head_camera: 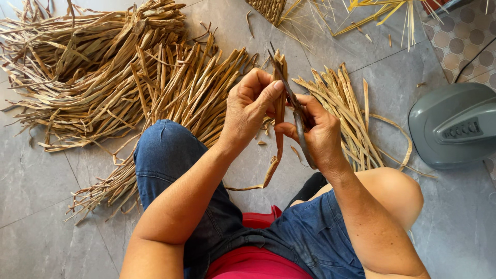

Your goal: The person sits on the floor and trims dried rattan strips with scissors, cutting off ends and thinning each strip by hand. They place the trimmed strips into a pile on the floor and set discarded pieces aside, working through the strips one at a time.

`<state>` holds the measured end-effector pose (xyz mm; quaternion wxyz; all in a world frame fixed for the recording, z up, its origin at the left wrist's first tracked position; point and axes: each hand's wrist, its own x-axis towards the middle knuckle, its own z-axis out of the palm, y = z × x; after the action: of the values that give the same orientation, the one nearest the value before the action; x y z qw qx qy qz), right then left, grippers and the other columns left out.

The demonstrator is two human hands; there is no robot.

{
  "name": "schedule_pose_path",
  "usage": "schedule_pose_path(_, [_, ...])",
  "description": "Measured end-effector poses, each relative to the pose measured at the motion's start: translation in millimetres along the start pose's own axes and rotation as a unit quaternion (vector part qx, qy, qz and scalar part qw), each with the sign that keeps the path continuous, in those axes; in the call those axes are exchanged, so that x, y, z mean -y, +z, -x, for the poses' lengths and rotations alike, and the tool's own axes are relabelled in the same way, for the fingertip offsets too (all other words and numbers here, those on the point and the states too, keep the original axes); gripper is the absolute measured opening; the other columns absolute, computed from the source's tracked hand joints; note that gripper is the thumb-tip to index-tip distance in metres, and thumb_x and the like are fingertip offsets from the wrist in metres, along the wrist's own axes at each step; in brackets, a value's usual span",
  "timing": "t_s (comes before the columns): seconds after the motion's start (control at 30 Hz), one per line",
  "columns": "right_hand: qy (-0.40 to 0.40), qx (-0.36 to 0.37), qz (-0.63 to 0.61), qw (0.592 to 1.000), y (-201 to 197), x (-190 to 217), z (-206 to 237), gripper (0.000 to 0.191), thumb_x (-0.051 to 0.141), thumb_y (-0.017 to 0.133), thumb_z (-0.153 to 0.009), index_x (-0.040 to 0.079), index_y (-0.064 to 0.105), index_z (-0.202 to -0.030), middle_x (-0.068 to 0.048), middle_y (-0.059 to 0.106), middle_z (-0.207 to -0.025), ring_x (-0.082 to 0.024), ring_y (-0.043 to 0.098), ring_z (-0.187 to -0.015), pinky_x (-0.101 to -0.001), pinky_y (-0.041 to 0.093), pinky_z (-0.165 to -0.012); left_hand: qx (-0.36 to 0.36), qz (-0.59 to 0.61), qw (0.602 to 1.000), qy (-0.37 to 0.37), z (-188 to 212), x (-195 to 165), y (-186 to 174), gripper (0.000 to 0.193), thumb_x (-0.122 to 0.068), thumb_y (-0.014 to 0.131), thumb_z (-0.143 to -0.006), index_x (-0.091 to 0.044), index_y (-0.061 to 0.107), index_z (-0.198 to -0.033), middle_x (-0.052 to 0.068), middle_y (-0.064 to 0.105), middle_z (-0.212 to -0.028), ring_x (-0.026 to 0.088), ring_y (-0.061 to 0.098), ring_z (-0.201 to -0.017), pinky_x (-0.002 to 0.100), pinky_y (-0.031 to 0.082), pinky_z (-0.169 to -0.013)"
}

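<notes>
Hands worked mid-job: left hand (250,106) pinched a dried leaf strip (279,103) upright, right hand (318,132) closed around dark scissors (295,108) against it, small trimmed pile (343,113) lying right, far larger heap (103,72) left untouched.

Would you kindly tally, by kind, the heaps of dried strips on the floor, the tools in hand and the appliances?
Heaps of dried strips: 2, the big heap and the small heap
Knife: 1
Grey appliance: 1
Total: 4

Both hands raised together, fingers pinched
</notes>
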<state>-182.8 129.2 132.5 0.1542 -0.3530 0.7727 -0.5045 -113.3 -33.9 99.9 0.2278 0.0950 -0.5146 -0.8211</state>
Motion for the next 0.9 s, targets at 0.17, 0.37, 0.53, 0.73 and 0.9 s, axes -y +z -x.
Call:
schedule_pose_path(0.17, [0.054,0.0,-0.037,0.998,2,-3,1,0.048,0.016,0.089,-0.08,0.007,0.069,-0.123,0.002,0.073,-0.087,-0.001,0.059,-0.079,-0.0192,0.051,-0.07,0.009,0.011,1.0,-0.01,-1,-3,-1,0.02,-0.024,0.068,-0.103,-0.006,0.061,-0.102,-0.001,0.067,-0.084,0.003,0.063,-0.071,0.02,0.054,-0.059])
schedule_pose_path(0.37, [0.08,-0.001,-0.031,0.996,4,-3,0,0.045,0.012,0.089,-0.08,0.008,0.07,-0.12,0.006,0.069,-0.08,0.0,0.056,-0.073,-0.0179,0.048,-0.066,0.015,0.004,1.0,-0.013,-1,-3,-6,0.02,-0.025,0.067,-0.104,-0.006,0.06,-0.1,-0.001,0.067,-0.083,0.003,0.064,-0.072,0.02,0.053,-0.06])
schedule_pose_path(0.53, [0.106,0.006,-0.031,0.994,4,2,1,0.041,0.015,0.088,-0.081,0.01,0.072,-0.118,0.007,0.064,-0.07,0.0,0.051,-0.061,-0.0185,0.042,-0.054,0.024,-0.003,1.0,-0.014,-1,-1,-8,0.02,-0.023,0.067,-0.104,-0.006,0.061,-0.099,-0.002,0.067,-0.083,0.003,0.063,-0.073,0.02,0.051,-0.06])
schedule_pose_path(0.73, [0.113,-0.004,-0.123,0.986,2,-3,-2,0.035,0.02,0.082,-0.087,0.01,0.067,-0.116,0.003,0.062,-0.068,-0.004,0.053,-0.055,-0.0215,0.04,-0.043,0.009,-0.104,0.994,0.033,8,-6,5,0.017,-0.018,0.069,-0.103,-0.003,0.063,-0.099,-0.002,0.07,-0.081,0.002,0.06,-0.071,0.02,0.049,-0.06])
schedule_pose_path(0.9, [0.132,0.019,-0.215,0.968,3,-17,-7,0.033,0.024,0.073,-0.096,0.01,0.059,-0.123,0.001,0.067,-0.083,-0.007,0.064,-0.061,-0.0223,0.051,-0.055,-0.042,-0.186,0.972,0.135,17,-20,17,0.009,-0.009,0.07,-0.102,-0.002,0.067,-0.107,-0.001,0.068,-0.08,0.003,0.064,-0.07,0.02,0.051,-0.06])
